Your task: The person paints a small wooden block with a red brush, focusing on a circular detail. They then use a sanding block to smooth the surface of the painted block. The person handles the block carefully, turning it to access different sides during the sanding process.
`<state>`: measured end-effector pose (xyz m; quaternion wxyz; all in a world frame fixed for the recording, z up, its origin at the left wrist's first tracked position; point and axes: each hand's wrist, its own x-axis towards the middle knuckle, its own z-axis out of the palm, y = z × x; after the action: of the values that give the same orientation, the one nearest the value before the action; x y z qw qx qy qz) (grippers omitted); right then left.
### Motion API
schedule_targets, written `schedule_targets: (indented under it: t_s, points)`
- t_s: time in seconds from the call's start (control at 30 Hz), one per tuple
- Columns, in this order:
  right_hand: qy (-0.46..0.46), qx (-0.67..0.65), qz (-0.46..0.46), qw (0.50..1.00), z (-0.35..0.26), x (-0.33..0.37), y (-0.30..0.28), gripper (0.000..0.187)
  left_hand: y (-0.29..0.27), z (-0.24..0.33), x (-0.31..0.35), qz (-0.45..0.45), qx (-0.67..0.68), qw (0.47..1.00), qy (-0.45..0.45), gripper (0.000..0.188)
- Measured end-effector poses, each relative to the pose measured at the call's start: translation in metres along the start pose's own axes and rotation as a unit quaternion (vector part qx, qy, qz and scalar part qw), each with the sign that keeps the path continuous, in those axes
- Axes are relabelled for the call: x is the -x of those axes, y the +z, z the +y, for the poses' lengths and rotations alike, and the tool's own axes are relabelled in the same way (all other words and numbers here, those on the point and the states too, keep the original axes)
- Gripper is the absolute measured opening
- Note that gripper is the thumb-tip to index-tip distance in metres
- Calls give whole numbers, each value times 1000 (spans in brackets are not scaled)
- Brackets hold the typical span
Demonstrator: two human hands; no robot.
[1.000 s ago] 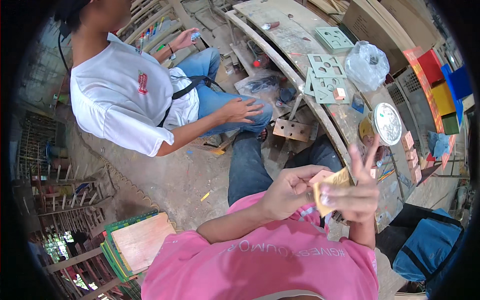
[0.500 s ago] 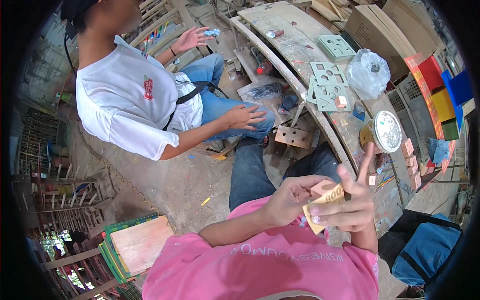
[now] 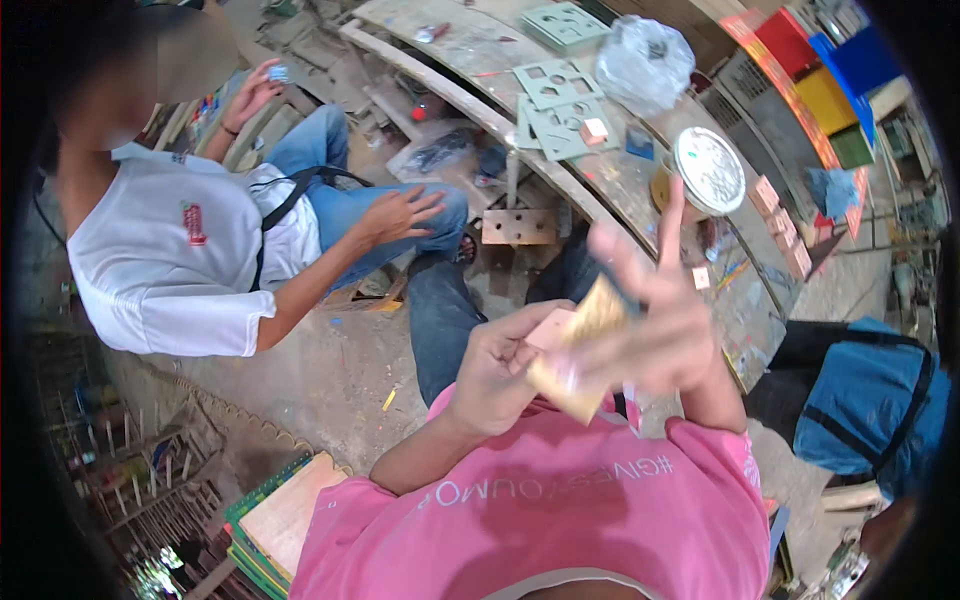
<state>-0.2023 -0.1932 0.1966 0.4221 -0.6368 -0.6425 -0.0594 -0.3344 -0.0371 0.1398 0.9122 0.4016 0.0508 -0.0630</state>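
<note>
My left hand (image 3: 490, 375) pinches a small pinkish wooden block (image 3: 551, 329) in front of my chest. A folded piece of yellow sandpaper (image 3: 566, 392) lies against the block, held in my right hand (image 3: 660, 335). That hand is smeared by motion; its index finger points up while the other fingers press the sandpaper. Similar wooden blocks (image 3: 782, 228) stand in a row on the workbench to the right, and one more block (image 3: 594, 131) rests on pale green cut-out boards (image 3: 568, 125).
A white-lidded tub (image 3: 709, 170) and a clear plastic bag (image 3: 645, 65) are on the long workbench (image 3: 470, 70). At left sits a person in a white shirt (image 3: 165, 250), a small blue object in one raised hand. A blue bag (image 3: 865, 405) lies at right.
My view has swung, so the surroundings appear farther left. My right hand has become blurred, moving with the sandpaper at the block, and the left still grips the block.
</note>
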Motion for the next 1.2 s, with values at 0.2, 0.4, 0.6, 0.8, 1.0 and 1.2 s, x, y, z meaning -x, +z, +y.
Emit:
schedule_targets:
  t_s: [0.2,0.4,0.6,0.8,1.0,1.2]
  points:
    - [-14,-9,5,1000,-9,-5,2,18,5,5,-2,1,7,1000,7,60]
    - [24,39,30,998,-1,5,11,22,4,4,-5,-20,9,999,35,53]
    - [102,127,127,978,12,19,-18,24,-1,5,-8,-68,49,993,82,55]
    - [98,115,62,987,11,15,-4,23,5,6,-14,-76,80,992,55,55]
    - [106,103,128,981,14,32,-15,24,7,7,-12,-68,143,986,46,69]
    - [160,84,163,970,9,43,-3,18,5,6,-13,-33,78,995,56,71]
